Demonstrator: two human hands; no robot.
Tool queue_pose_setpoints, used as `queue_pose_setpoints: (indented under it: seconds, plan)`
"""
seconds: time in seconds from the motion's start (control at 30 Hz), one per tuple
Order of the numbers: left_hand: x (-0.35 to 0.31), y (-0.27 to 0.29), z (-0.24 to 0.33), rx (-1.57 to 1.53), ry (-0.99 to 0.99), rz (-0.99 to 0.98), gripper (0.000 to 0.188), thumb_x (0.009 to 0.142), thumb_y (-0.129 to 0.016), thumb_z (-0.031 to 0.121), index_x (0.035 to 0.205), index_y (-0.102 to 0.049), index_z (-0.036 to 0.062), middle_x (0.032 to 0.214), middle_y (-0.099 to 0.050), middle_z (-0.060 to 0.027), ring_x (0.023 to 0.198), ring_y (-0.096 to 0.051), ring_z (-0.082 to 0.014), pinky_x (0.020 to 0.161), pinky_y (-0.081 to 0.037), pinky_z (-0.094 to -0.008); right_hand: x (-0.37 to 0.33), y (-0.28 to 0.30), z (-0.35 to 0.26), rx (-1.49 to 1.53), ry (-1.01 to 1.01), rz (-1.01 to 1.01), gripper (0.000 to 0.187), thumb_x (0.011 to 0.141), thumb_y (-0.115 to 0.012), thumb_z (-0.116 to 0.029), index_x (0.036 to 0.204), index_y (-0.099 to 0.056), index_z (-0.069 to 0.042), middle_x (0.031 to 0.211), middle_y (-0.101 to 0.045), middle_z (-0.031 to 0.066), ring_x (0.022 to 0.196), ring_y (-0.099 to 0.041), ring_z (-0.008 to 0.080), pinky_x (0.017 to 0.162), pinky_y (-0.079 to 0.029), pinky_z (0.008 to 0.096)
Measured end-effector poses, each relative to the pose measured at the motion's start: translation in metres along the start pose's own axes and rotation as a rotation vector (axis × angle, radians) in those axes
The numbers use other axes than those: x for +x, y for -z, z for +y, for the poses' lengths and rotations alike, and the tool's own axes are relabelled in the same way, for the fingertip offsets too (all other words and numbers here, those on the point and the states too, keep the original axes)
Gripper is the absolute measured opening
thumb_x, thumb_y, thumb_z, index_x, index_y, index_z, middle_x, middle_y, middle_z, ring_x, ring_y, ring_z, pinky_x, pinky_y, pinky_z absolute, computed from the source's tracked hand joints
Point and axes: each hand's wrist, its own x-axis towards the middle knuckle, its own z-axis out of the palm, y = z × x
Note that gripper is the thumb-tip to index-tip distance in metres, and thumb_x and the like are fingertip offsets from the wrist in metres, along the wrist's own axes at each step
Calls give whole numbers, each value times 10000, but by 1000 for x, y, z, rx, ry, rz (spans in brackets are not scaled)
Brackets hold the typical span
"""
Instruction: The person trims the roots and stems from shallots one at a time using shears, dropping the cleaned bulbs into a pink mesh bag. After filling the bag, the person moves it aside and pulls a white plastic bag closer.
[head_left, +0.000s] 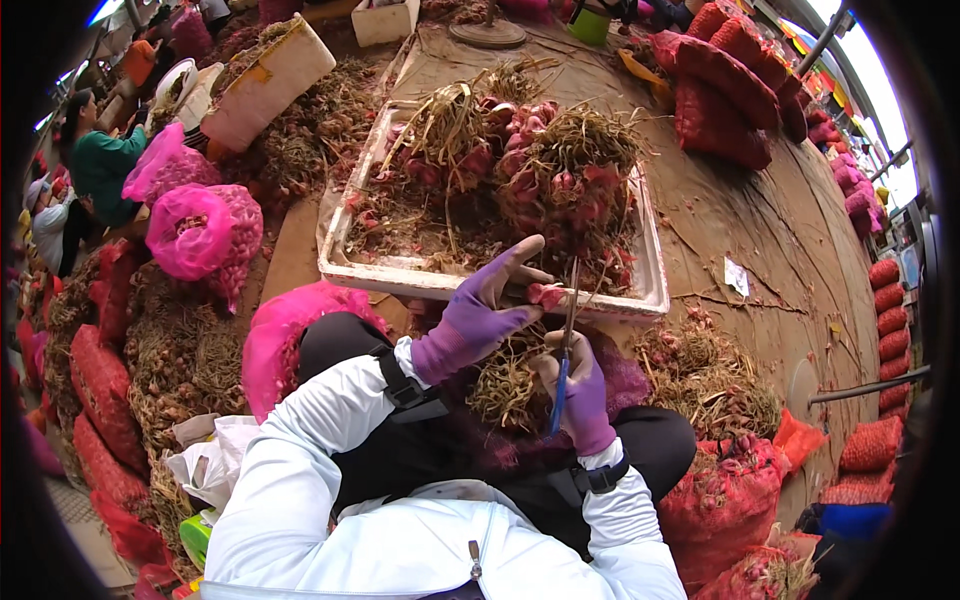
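My left hand (475,318), in a purple glove, is at the near edge of a white foam tray (490,289). Its fingers and thumb pinch a reddish shallot (547,295), while the upper finger sticks out. Gripped in my right hand (580,392), also gloved in purple, are scissors with blue handles (558,398). Their blades point up beside the shallot, partly against dry stems; whether they touch it I cannot tell. Inside the tray, bunches of shallots (570,170) with dried tops lie on loose skins. Below my hands, dry trimmings (505,385) cover my lap.
A pink mesh bag (290,335) stands by my left knee, with more pink bags (205,232) beyond. Red mesh sacks (715,500) stand at my right. A heap of dried shallots (715,375) lies on the brown sheet (790,270). Two people (100,160) sit at the far left.
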Motion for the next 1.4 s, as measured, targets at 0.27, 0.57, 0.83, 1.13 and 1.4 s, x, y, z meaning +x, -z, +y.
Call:
queue_pose_setpoints:
  seconds: [0.27, 0.57, 0.83, 1.13, 1.4]
  plan:
    - [-1, -3, -6, 263, -39, -49, 760, 812, -650, -47, 1467, -289, 93, 1227, -569, -81, 1031, -555, -116, 948, -438, -278, 1, 12, -2, 191, 286, 100, 376, 898, -648, -116, 1207, -442, -58, 1016, -637, 68, 793, -586, 71, 644, -455, 163]
    - [-2, -5, -9, 580, -395, -218, 783, 733, -690, -59, 1412, -351, 135, 1339, -531, -136, 1111, -582, -302, 919, -477, -365, 10, -14, -39, 268, 139, 168, 390, 896, -633, -62, 1220, -417, -52, 1046, -640, 81, 798, -620, 89, 642, -497, 188]
    - [-14, -8, 3, 594, -505, -12, 288, 732, -705, -8, 982, -584, 69, 964, -620, -94, 919, -619, -291, 766, -508, -342, 6, -26, -50, 477, 117, 121, 201, 937, -566, -92, 1119, -481, -77, 880, -629, 55, 703, -642, 118, 573, -531, 230]
    - [-39, 3, 41, 674, -353, 27, 594, 761, -668, -35, 1310, -461, 56, 1149, -589, -157, 1017, -606, -320, 893, -489, -338, -1, -62, -78, 157, 211, 9, 347, 868, -637, -9, 1179, -486, -27, 1025, -627, 76, 863, -631, 111, 738, -526, 216]
    - [-93, 169, 79, 128, -76, 545, 325, 960, -510, 152, 1248, -483, 4, 963, -612, -41, 755, -574, -59, 666, -482, -194, 17, -57, -72, -116, 345, -140, 539, 949, -549, -355, 1319, -354, -15, 1162, -589, 170, 1100, -587, 244, 941, -480, 357]
